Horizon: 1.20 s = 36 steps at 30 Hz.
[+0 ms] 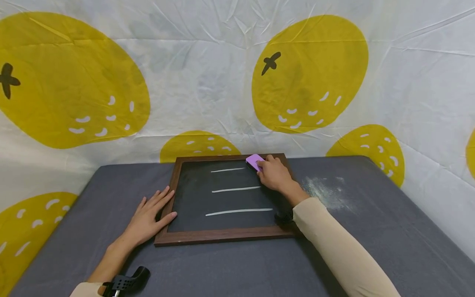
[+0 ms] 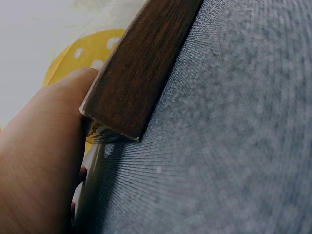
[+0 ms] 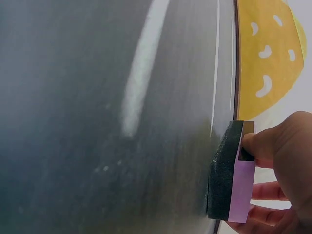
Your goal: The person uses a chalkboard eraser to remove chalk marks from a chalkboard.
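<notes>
Pinching the eraser (image 1: 254, 161) — right hand (image 1: 273, 175) — on the chalkboard (image 1: 193, 198).

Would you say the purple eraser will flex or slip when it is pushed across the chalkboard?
The eraser has a dark spongy pad, so it probably compresses slightly. Its purple back looks stiff, likely resisting bending. The right hand pinches it easily, suggesting lightness.

A white sheet (image 1: 208, 82) printed with big yellow fruit shapes (image 1: 309, 74) hangs as a backdrop at the far side and wraps round left and right, creased and wrinkled. Near it stands a table under grey cloth (image 1: 389, 231), dusted with white powder (image 1: 326, 192) on the right. Light is even.
</notes>
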Tool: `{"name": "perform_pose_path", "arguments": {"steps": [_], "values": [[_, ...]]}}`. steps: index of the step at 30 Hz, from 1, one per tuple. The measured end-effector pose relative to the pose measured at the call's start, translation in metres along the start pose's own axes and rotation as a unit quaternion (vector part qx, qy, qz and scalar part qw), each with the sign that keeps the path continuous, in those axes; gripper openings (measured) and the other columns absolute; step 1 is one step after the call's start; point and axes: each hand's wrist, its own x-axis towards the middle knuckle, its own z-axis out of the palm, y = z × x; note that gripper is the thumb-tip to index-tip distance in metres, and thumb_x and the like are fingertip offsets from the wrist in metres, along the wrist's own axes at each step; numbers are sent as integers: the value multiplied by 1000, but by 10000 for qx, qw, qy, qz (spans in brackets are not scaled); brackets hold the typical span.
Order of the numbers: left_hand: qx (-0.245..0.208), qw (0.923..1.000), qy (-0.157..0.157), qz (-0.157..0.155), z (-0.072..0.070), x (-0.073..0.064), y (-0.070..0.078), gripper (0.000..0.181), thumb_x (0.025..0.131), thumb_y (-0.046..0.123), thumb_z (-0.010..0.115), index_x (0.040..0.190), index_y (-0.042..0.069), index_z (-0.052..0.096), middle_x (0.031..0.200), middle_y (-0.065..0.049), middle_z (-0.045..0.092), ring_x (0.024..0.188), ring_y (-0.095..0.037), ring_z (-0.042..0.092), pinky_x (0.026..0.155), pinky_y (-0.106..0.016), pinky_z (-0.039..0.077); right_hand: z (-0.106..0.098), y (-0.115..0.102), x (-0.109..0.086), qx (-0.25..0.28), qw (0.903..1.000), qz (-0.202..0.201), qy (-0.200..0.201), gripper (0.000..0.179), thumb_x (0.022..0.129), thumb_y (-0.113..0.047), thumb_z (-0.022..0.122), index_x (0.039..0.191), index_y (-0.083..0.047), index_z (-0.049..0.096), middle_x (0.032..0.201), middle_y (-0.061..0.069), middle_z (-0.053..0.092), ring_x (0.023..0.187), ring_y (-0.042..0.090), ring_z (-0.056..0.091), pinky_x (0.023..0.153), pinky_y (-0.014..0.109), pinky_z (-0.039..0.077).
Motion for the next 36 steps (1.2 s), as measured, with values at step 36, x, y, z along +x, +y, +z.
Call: {"name": "perform_pose_path", "arguments": {"steps": [36], "values": [[9,9999,113,101,1,-2,3,68,92,41,61,149,11,38,153,-14,30,137,-43,26,106,-66,11,5,-25,8,-144,9996,-167,-183,36,92,-22,62,126,-12,65,110,17,54,98,34,52,77,50,51]]}}
